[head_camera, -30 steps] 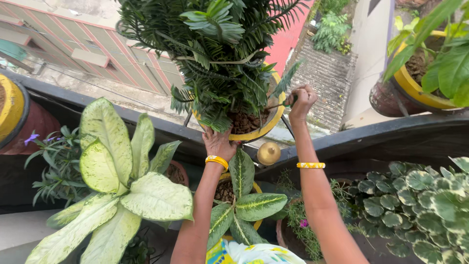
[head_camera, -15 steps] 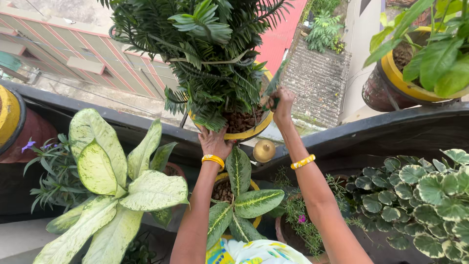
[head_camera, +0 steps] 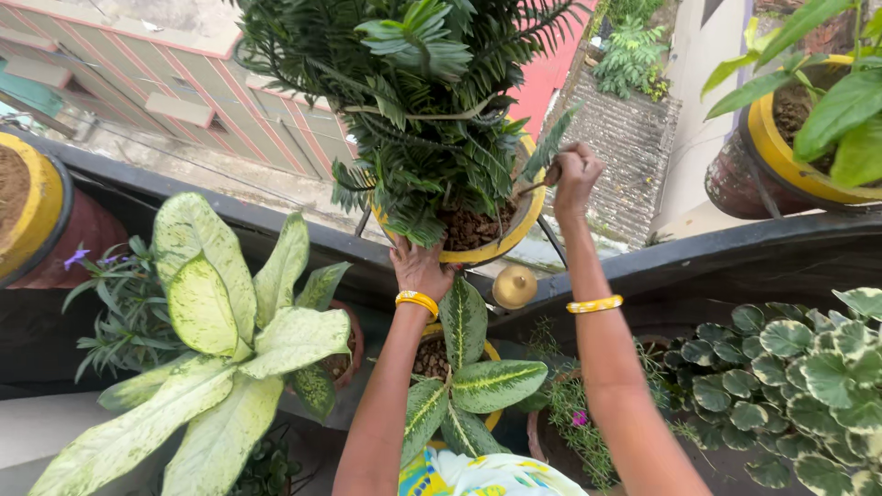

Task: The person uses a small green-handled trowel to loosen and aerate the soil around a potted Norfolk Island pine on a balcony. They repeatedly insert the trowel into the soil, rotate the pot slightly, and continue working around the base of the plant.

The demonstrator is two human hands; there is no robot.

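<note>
A yellow-rimmed pot [head_camera: 501, 241] with brown soil and a dense dark green fern-like plant [head_camera: 418, 101] stands on the black railing [head_camera: 735, 248]. My left hand [head_camera: 418, 268] presses against the pot's near side just under the rim. My right hand [head_camera: 574, 176] is closed on a thin dark tool [head_camera: 533, 188] whose tip reaches into the soil at the pot's right edge. Each wrist wears a yellow bangle.
A big cream-and-green leafy plant [head_camera: 216, 340] stands at the left, a smaller variegated one [head_camera: 464, 377] below the pot, round-leaved plants [head_camera: 808, 367] at the right. Yellow-rimmed pots [head_camera: 767, 138] sit at both far sides. A brass knob [head_camera: 514, 287] tops the railing. Buildings lie far below.
My right hand moved left into the foliage at the pot's rim, then came back right and higher with the tool. My left hand stayed on the pot. The view shifted slightly.
</note>
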